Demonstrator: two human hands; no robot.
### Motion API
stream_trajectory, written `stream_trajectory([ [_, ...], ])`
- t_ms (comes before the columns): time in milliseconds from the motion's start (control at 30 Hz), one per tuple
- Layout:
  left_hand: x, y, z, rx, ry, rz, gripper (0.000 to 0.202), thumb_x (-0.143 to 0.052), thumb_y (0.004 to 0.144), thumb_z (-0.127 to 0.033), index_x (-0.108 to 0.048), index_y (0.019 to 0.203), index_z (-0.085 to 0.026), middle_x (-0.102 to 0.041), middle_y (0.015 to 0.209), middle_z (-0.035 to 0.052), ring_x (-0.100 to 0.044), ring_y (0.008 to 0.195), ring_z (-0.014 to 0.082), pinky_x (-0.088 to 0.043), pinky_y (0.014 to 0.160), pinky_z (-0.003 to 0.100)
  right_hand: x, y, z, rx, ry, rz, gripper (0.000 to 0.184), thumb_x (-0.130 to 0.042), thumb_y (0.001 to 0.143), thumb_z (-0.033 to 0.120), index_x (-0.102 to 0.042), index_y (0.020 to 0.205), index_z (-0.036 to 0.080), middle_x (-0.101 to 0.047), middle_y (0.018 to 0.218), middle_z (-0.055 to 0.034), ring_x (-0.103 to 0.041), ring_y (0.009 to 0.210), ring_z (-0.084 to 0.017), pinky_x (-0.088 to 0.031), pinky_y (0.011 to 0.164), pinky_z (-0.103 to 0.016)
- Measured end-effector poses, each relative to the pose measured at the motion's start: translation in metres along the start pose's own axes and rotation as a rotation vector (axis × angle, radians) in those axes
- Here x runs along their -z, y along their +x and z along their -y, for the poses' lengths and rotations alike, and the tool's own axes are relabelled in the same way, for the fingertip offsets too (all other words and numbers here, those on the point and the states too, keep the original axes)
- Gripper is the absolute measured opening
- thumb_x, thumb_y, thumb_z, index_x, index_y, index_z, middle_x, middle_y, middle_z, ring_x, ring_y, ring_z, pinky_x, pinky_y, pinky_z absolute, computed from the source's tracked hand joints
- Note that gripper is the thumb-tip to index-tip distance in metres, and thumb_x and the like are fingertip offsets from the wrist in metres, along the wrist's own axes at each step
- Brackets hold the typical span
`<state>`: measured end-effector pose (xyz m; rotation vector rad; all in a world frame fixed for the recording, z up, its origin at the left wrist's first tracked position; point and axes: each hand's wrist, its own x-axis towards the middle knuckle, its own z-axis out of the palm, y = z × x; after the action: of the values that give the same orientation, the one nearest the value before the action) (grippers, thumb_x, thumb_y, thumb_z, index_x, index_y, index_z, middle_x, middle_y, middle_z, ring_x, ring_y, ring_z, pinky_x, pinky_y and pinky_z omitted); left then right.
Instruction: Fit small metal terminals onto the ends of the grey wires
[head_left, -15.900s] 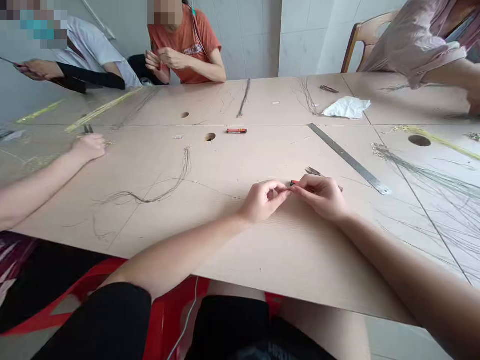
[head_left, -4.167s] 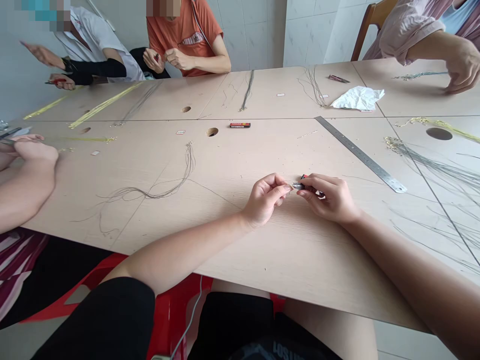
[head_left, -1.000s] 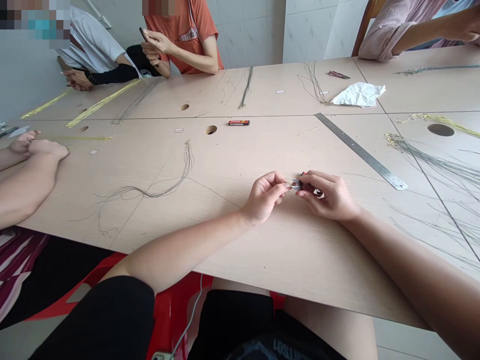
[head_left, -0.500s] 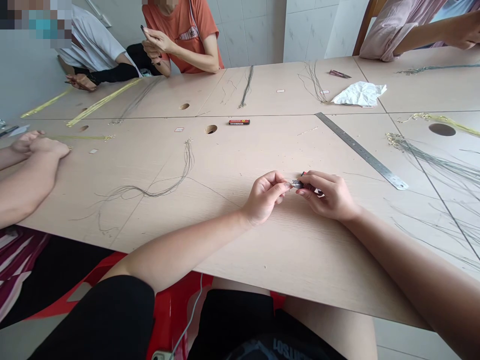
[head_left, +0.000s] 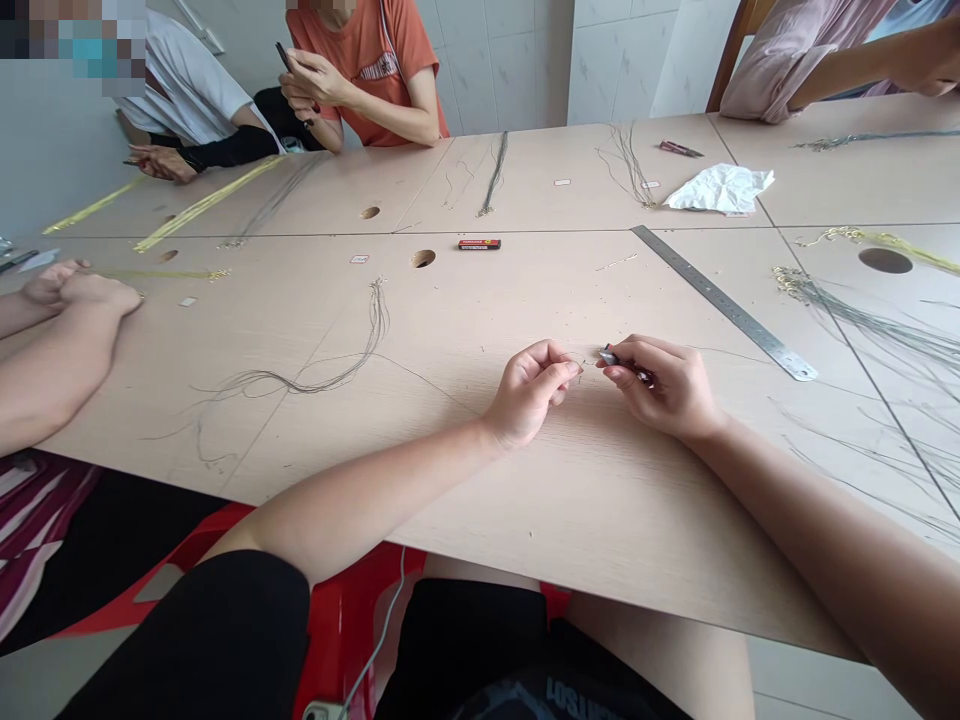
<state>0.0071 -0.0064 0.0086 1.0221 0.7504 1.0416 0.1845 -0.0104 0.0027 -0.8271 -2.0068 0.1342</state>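
Note:
My right hand (head_left: pixel 660 388) grips a small tool with a dark metal tip and red at its handle, probably small pliers (head_left: pixel 609 356), with most of the handle hidden by my fingers. My left hand (head_left: pixel 531 390) rests just left of that tip, its thumb and fingers pinched together with a small gap between the hands. Anything held there is too fine to make out. Both hands hover over the pale wooden table (head_left: pixel 480 500). A loose bunch of thin grey wires (head_left: pixel 322 380) lies to the left, with a single strand running toward my left hand.
A steel ruler (head_left: pixel 724 303) lies angled to my right, beyond it a wire bundle (head_left: pixel 862 325). Farther off are a red-and-black box (head_left: pixel 479 244), crumpled white paper (head_left: pixel 718 189) and round table holes (head_left: pixel 423 259). Co-workers' hands (head_left: pixel 79 292) and arms surround the table.
My hands have drawn slightly apart, with the right one moving rightward and showing the dark tool tip. Across the table, the co-worker's raised hands have shifted slightly.

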Motion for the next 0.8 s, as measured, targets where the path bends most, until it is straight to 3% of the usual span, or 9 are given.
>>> stream_trajectory([
  [233,0.0044,0.0003,0.0068,-0.093,0.061,-0.058,0.025,-0.068,0.074,-0.032,-0.050,0.069,-0.017,-0.047,0.062,-0.0051,-0.034,0.050,0.0039,-0.025,0.043,0.017,0.0013,0.0000,-0.0014,-0.093,0.069,0.026,0.015,-0.050,0.094,0.028,-0.058,0.087,0.017,-0.055,0.065,-0.0012,-0.043,0.050,-0.009,-0.036,0.049,-0.023],
  [467,0.0036,-0.0025,0.0071,-0.228,0.138,-0.019,0.031,-0.069,0.078,-0.043,-0.052,0.072,-0.018,-0.045,0.060,-0.0053,-0.034,0.050,0.0048,-0.028,0.047,0.021,-0.0025,0.0009,-0.0018,-0.009,0.064,0.055,0.017,-0.049,0.095,0.031,-0.056,0.088,0.017,-0.053,0.066,-0.0006,-0.043,0.051,-0.009,-0.034,0.047,-0.023],
  [800,0.0034,-0.0034,0.0089,-0.169,0.119,0.039,0.030,-0.070,0.077,-0.043,-0.055,0.073,-0.017,-0.041,0.057,-0.0062,-0.031,0.049,0.0050,-0.024,0.045,0.021,-0.0009,0.0007,-0.0018,0.066,-0.010,0.042,0.009,-0.053,0.093,0.026,-0.057,0.093,0.018,-0.057,0.069,-0.0020,-0.046,0.052,-0.010,-0.038,0.047,-0.022],
])
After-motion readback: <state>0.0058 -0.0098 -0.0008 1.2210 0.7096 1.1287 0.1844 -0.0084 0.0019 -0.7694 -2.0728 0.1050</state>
